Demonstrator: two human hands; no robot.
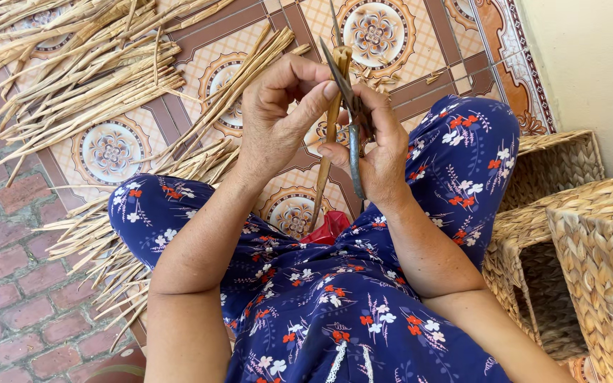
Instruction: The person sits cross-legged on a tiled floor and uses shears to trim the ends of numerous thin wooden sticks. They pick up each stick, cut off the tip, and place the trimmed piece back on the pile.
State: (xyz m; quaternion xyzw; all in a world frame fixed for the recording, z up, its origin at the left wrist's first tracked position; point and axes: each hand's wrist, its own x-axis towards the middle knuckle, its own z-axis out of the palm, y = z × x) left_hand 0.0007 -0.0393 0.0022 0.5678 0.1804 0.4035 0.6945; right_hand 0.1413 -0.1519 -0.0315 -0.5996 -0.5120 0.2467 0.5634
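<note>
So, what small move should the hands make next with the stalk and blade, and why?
Probably draw the blade a little further down the dried stalk. The right hand holds the blade against it near its top, the left hand pinches the stalk there, and most of its length below looks uncut, though that is hard to see.

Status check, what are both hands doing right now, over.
Left hand pinching a dried reed strip. Right hand gripping metal scissors against the strip. Reed piles and woven baskets alongside, nothing blocking.
</note>
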